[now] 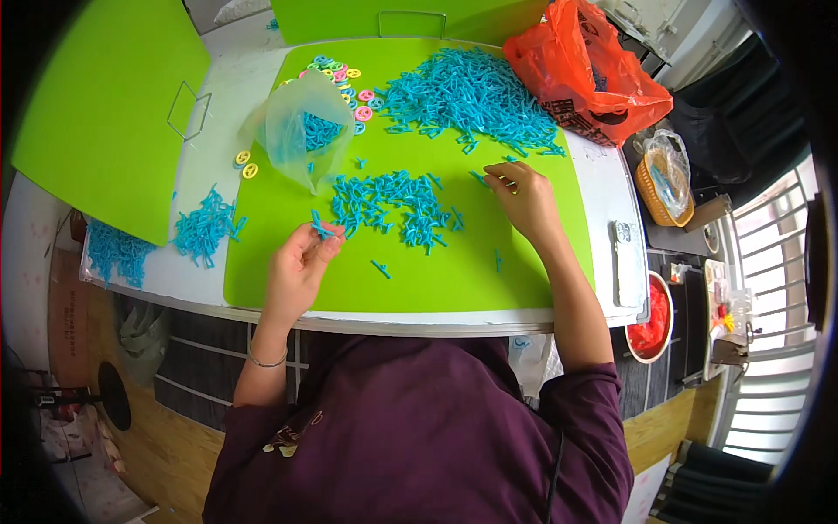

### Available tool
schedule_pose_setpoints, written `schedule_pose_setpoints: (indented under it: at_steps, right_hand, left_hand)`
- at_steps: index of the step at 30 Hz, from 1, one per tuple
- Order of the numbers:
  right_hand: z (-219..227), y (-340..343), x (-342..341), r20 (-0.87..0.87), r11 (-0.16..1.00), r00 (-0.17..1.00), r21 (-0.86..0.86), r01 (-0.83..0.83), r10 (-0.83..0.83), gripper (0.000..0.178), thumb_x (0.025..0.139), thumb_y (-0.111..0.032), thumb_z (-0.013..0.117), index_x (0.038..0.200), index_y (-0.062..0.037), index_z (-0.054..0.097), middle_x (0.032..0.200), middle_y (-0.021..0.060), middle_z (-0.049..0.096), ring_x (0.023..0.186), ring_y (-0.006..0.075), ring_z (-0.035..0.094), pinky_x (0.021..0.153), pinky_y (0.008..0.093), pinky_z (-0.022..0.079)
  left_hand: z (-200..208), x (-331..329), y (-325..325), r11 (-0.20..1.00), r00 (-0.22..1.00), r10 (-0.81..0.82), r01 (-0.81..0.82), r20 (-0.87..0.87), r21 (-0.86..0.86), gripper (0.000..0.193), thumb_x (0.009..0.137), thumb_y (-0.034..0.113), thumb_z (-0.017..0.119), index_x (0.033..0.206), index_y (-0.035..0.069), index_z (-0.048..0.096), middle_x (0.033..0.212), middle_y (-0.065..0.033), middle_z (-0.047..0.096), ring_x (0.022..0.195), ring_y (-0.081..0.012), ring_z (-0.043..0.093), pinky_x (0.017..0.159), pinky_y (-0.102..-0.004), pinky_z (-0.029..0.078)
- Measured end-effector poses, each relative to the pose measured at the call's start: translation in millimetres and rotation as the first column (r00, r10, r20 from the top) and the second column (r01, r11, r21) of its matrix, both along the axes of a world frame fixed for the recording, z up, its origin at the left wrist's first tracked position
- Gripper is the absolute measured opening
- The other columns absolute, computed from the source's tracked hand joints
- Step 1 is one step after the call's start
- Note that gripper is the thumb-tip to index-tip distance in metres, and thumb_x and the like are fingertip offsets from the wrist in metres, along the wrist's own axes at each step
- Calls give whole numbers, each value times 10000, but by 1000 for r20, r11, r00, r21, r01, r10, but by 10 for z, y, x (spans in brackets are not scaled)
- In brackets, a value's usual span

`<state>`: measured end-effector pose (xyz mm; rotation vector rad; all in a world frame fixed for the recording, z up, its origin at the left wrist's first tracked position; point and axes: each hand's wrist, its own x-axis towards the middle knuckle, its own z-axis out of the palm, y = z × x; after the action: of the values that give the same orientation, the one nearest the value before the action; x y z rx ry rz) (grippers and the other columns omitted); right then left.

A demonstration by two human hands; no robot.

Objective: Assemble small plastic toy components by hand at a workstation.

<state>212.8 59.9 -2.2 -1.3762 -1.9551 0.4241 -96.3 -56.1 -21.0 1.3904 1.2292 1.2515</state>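
Observation:
My left hand (299, 266) is closed, with a small blue plastic piece (319, 224) pinched between thumb and fingers above the green mat's near left part. My right hand (529, 203) is at the right, its thumb and fingers pressed together on another small blue piece (478, 178), which sticks out to the left of the fingertips. Between the hands lies a loose pile of the same blue pieces (384, 203), with a few strays around it. Behind stands a translucent plastic bag (297, 144) with blue pieces inside.
A large blue heap (476, 96) fills the mat's (297, 288) far right, beside a red plastic bag (594, 79). Colourful small rings (364, 113) lie behind the clear bag. More blue pieces (207, 229) lie at the left, near a raised green panel (105, 113).

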Motion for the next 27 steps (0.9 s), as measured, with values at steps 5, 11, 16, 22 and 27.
schedule_pose_setpoints:
  at_steps: [5, 11, 16, 22, 27]
  right_hand:
    - [-59, 64, 62, 6, 998, 999, 21, 50, -51, 172, 794, -133, 626, 932, -40, 667, 886, 126, 645, 691, 222, 632, 637, 303, 499]
    - [-132, 233, 283, 49, 974, 981, 137, 182, -190, 174, 790, -141, 624, 931, -47, 665, 878, 120, 642, 696, 228, 629, 640, 316, 495]
    - [-239, 389, 446, 190, 881, 903, 367, 298, -384, 194, 776, -164, 627, 945, -74, 661, 894, 154, 614, 836, 297, 581, 753, 377, 461]
    - [-321, 483, 481, 251, 914, 903, 307, 267, -348, 197, 762, -193, 643, 916, -73, 665, 886, 158, 607, 855, 321, 564, 761, 397, 448]
    - [-241, 453, 428, 76, 936, 940, 146, 320, -333, 166, 774, -179, 636, 883, -58, 666, 859, 152, 634, 771, 280, 607, 695, 356, 477]
  left_hand:
    - [20, 18, 19, 999, 998, 34, -36, 49, 37, 191, 923, 143, 498, 986, -36, 521, 908, -83, 603, 791, -128, 595, 737, -260, 503]
    - [-10, -79, -4, 995, 957, 14, 15, 291, -97, 209, 946, 194, 448, 986, 0, 516, 876, -75, 569, 752, -154, 590, 688, -270, 500]
    - [-27, -84, 7, 997, 946, 0, 25, 323, -72, 185, 938, 176, 460, 984, 4, 513, 881, -82, 567, 732, -146, 577, 668, -255, 486]
    - [-110, -320, 105, 916, 899, 395, -371, -190, 150, 186, 913, 123, 509, 1036, -8, 558, 923, -57, 588, 746, -125, 584, 683, -228, 463]
    - [-71, -797, 109, 794, 524, 608, -411, -596, 449, 478, 764, -69, 511, 1214, 91, 523, 1307, -162, 418, 1219, -282, 400, 953, -354, 371]
